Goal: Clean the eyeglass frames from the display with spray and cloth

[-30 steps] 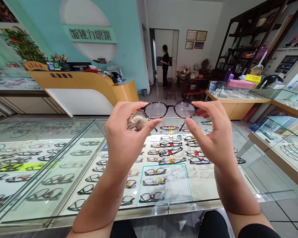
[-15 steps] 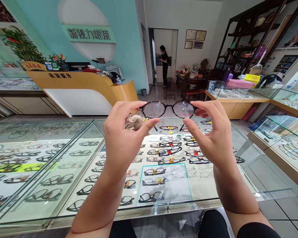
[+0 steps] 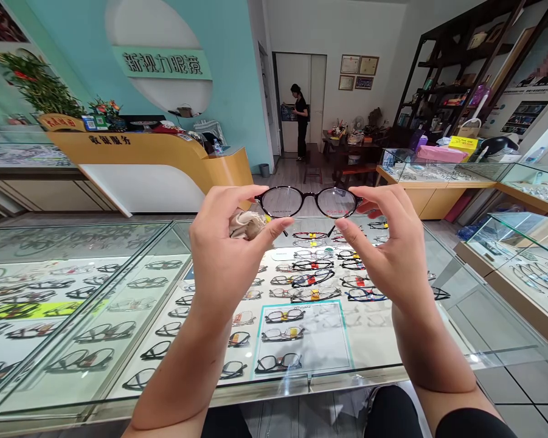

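Observation:
A pair of dark, round-rimmed eyeglasses (image 3: pixel 309 194) is held up level above the glass display case (image 3: pixel 308 380). My left hand (image 3: pixel 225 237) pinches the left end of the frame between thumb and fingers. Tucked in that same hand is a crumpled beige cloth (image 3: pixel 247 225). At the right end, my right hand (image 3: pixel 385 237) is closed on the frame near its hinge. The lenses carry small printed lettering, and the temple tips point down below the rims.
Under the glass lie rows of eyeglasses (image 3: pixel 280 362). Beyond it stand a yellow and white cashier counter (image 3: pixel 164 158) at left and another glass case (image 3: pixel 438 173) at right. A person (image 3: pixel 301 121) in dark clothes stands by the far doorway.
The eyeglasses and both hands have shifted very slightly left. In the background the person has lowered an arm and turned a little.

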`<action>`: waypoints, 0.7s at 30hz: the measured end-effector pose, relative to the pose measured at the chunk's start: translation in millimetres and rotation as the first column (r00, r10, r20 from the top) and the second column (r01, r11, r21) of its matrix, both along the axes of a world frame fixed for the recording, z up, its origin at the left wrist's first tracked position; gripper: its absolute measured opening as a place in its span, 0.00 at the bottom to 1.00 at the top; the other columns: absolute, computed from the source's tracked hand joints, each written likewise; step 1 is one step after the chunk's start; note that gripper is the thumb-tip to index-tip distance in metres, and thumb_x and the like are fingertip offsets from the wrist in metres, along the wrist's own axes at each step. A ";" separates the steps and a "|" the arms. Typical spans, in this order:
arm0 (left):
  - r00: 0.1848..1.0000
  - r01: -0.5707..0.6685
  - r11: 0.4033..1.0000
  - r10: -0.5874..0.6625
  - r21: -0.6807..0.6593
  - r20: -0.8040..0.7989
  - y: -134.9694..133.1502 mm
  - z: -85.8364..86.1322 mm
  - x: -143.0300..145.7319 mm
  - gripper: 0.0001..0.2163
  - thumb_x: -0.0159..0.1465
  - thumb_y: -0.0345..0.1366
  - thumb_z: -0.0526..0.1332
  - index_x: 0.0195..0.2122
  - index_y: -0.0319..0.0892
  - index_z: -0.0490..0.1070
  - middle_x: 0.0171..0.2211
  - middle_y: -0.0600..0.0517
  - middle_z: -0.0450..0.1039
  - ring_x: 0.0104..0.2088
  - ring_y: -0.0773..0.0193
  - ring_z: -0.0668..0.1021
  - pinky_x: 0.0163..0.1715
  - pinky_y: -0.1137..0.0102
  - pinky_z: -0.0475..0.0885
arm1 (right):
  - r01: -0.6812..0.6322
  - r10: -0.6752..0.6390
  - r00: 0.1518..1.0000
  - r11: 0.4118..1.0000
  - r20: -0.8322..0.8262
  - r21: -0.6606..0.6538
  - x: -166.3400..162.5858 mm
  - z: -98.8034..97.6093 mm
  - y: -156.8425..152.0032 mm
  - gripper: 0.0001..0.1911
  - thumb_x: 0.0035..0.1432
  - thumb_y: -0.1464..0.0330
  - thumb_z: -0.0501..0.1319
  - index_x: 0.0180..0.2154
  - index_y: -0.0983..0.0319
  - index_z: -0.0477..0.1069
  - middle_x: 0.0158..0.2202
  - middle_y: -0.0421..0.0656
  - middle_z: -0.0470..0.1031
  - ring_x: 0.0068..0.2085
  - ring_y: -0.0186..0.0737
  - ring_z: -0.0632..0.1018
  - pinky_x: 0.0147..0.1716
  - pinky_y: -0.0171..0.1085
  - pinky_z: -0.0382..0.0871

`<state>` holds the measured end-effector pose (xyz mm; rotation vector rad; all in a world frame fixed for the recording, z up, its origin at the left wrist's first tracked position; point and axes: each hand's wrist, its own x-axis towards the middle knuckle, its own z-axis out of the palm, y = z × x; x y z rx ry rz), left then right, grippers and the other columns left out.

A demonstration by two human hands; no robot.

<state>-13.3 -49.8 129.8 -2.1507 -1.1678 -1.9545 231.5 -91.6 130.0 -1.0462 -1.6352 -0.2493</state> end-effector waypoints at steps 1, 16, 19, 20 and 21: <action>1.000 0.000 1.000 0.000 0.006 -0.001 0.0 0.0 0.2 0.20 0.63 0.54 0.79 0.54 0.59 0.82 0.48 0.49 0.79 0.38 0.58 0.81 0.29 0.62 0.77 | -0.001 0.001 1.000 1.000 -0.001 -0.005 0.0 -0.1 0.2 0.19 0.71 0.57 0.69 0.59 0.52 0.77 0.49 0.47 0.79 0.48 0.49 0.82 0.48 0.50 0.81; 0.995 -0.095 0.979 0.095 0.182 0.009 -8.6 -1.4 14.6 0.21 0.63 0.53 0.79 0.54 0.57 0.81 0.50 0.46 0.76 0.45 0.53 0.81 0.44 0.53 0.84 | -0.053 0.053 0.998 0.998 0.016 -0.023 6.3 -0.8 5.8 0.19 0.73 0.58 0.66 0.62 0.54 0.75 0.55 0.50 0.80 0.53 0.51 0.82 0.49 0.51 0.83; 0.996 -0.090 0.981 0.084 0.174 0.041 -5.8 -2.8 17.7 0.21 0.64 0.54 0.78 0.56 0.57 0.80 0.52 0.46 0.76 0.44 0.54 0.82 0.42 0.55 0.84 | -0.007 0.005 1.000 0.998 0.019 0.061 4.0 -3.6 7.8 0.20 0.73 0.58 0.66 0.62 0.54 0.75 0.55 0.51 0.79 0.54 0.53 0.81 0.48 0.53 0.84; 0.996 -0.085 0.982 0.078 0.171 0.048 -3.7 -3.6 18.8 0.22 0.65 0.55 0.77 0.56 0.57 0.80 0.53 0.46 0.76 0.44 0.55 0.82 0.41 0.57 0.83 | 0.017 -0.019 1.000 0.995 0.019 0.096 2.9 -4.7 8.7 0.20 0.73 0.58 0.66 0.62 0.53 0.75 0.55 0.51 0.79 0.55 0.54 0.81 0.48 0.54 0.85; 0.996 -0.079 0.983 0.071 0.169 0.052 -1.1 -4.8 19.8 0.22 0.65 0.55 0.77 0.57 0.56 0.79 0.54 0.46 0.76 0.44 0.55 0.81 0.40 0.58 0.83 | 0.039 -0.042 0.999 0.991 0.018 0.131 1.8 -5.7 9.6 0.20 0.73 0.58 0.66 0.63 0.52 0.74 0.55 0.51 0.79 0.55 0.55 0.81 0.48 0.55 0.85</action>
